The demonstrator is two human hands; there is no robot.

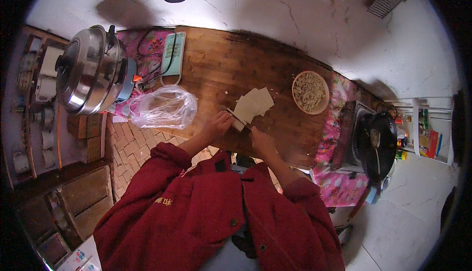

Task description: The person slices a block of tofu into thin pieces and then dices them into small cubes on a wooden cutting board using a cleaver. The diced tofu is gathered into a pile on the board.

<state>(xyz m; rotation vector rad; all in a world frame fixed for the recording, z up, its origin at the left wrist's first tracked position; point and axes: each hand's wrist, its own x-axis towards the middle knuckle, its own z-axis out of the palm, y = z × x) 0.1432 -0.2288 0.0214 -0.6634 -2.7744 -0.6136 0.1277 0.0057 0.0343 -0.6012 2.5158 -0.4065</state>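
A fanned stack of thin, pale dough wrappers [254, 105] lies on the wooden board [210, 57], with a smaller pale piece [238, 124] at its near left corner. My left hand [220, 122] rests its fingers on the near left edge of that piece. My right hand [261, 141] is closed on the handle of a knife, whose thin blade [238, 118] runs up and left between the stack and the smaller piece. To the right of the wrappers stands a round bowl [310, 92] of pale chopped filling.
A clear plastic bag [166, 107] lies at the board's left edge, beside a green tray [173, 55]. Further left stands a lidded steel steamer pot [90, 70] with a cord. At the right a black wok [376, 145] with a ladle sits on a stove. Small crumbs dot the board.
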